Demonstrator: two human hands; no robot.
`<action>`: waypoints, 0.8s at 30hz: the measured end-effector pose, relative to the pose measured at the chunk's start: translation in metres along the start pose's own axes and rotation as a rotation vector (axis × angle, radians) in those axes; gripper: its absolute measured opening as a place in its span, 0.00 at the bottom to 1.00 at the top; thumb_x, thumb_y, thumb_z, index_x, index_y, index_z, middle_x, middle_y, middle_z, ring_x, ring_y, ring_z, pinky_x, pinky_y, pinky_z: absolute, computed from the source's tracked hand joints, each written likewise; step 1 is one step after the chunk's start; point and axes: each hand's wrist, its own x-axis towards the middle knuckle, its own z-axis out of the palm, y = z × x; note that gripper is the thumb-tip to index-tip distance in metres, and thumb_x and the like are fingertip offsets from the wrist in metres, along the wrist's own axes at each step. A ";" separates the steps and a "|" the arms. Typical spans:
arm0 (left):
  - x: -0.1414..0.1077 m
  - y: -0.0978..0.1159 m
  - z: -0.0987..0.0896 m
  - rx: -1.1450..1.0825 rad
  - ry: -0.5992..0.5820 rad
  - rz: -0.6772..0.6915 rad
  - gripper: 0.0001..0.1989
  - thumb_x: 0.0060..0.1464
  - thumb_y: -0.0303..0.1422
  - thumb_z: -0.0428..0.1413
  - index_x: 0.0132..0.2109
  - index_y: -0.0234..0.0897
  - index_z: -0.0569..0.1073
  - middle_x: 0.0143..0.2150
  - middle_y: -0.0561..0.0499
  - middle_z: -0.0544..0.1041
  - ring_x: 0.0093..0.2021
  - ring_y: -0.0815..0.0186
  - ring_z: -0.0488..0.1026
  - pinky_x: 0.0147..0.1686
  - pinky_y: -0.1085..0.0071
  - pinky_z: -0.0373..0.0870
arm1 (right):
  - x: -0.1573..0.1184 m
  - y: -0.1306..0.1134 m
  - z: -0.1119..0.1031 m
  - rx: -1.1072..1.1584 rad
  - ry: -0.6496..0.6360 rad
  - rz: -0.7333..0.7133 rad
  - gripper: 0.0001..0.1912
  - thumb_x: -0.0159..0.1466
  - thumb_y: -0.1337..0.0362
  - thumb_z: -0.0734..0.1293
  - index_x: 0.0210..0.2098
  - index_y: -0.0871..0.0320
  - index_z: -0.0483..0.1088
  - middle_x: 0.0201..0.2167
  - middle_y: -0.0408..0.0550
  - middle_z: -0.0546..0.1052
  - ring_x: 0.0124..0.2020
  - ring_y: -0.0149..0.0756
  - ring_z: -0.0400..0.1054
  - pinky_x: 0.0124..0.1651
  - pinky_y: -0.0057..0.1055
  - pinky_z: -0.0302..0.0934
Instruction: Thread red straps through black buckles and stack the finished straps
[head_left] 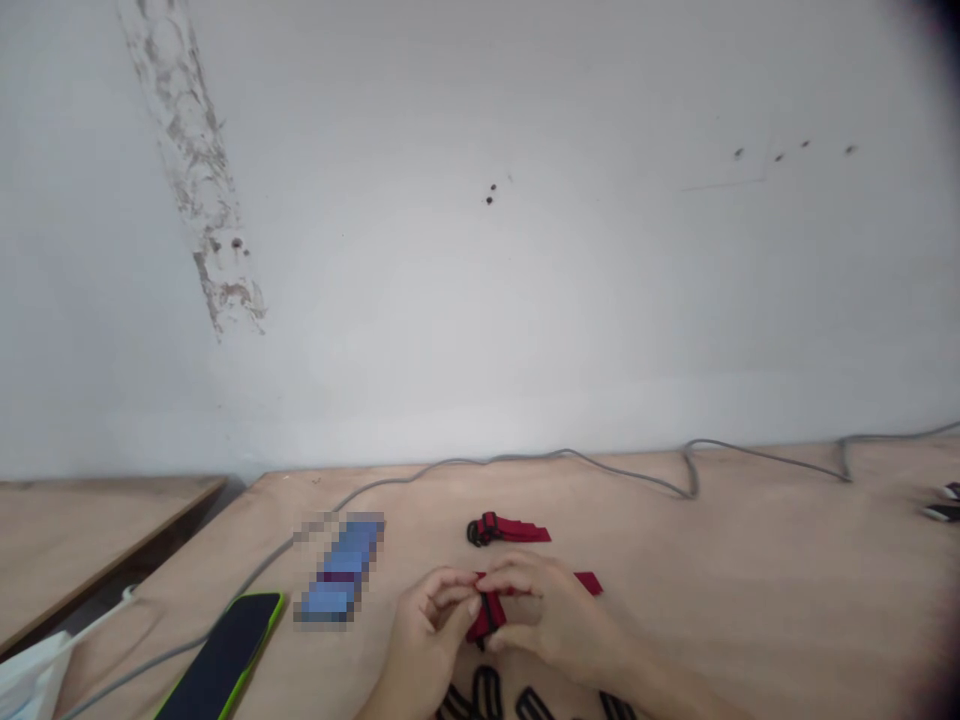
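Both my hands meet over a red webbing strap [480, 625] with a black buckle piece on it, low in the middle of the view. My left hand [426, 625] pinches the strap's left side between thumb and fingers. From the right, my right hand [544, 610] grips the same strap, and its red tail end shows beyond the knuckles. Just behind my hands lies a second red strap [521, 530] with black buckle hardware at its left end. Several loose black buckles [487, 690] lie in front of my hands, partly cut off by the frame's lower edge.
A phone in a lime-green case [225, 655] lies at left, near a blue pixelated item [341, 570]. A grey cable [465, 460] runs along the wooden table [750, 560] by the wall. At the left corner is a white object [34, 675]; dark items [943, 508] sit far right.
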 end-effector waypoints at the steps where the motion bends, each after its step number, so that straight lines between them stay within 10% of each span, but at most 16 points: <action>1: -0.001 0.001 -0.001 0.075 0.007 0.043 0.14 0.53 0.42 0.64 0.41 0.36 0.79 0.36 0.46 0.85 0.40 0.58 0.81 0.41 0.67 0.76 | 0.000 -0.002 -0.001 -0.008 -0.003 -0.003 0.17 0.53 0.66 0.76 0.43 0.51 0.79 0.44 0.45 0.79 0.46 0.43 0.72 0.52 0.34 0.65; 6: -0.007 0.008 -0.005 0.476 0.147 0.292 0.09 0.59 0.37 0.57 0.41 0.38 0.79 0.38 0.45 0.84 0.40 0.56 0.80 0.43 0.62 0.76 | 0.001 -0.016 -0.001 -0.133 0.123 0.161 0.04 0.57 0.68 0.70 0.34 0.57 0.74 0.34 0.46 0.79 0.37 0.40 0.71 0.41 0.32 0.64; 15: -0.010 0.005 -0.005 0.912 -0.036 0.523 0.17 0.55 0.26 0.58 0.52 0.43 0.77 0.45 0.43 0.80 0.46 0.51 0.77 0.49 0.51 0.68 | -0.006 -0.026 0.015 -0.084 0.093 0.218 0.05 0.61 0.67 0.62 0.28 0.55 0.64 0.32 0.45 0.75 0.35 0.38 0.68 0.40 0.31 0.60; 21: -0.003 0.014 -0.009 0.699 0.035 0.417 0.12 0.53 0.36 0.64 0.46 0.43 0.81 0.45 0.44 0.81 0.47 0.50 0.76 0.50 0.53 0.71 | 0.006 -0.021 -0.018 0.271 0.172 0.304 0.07 0.57 0.64 0.62 0.25 0.54 0.58 0.22 0.38 0.65 0.27 0.33 0.61 0.32 0.29 0.54; 24: -0.005 0.017 -0.006 0.433 0.032 0.286 0.16 0.53 0.41 0.63 0.48 0.40 0.81 0.46 0.42 0.82 0.48 0.52 0.78 0.51 0.57 0.73 | 0.008 -0.014 -0.034 0.519 0.016 0.365 0.09 0.50 0.66 0.67 0.31 0.55 0.64 0.21 0.35 0.67 0.23 0.30 0.60 0.28 0.26 0.53</action>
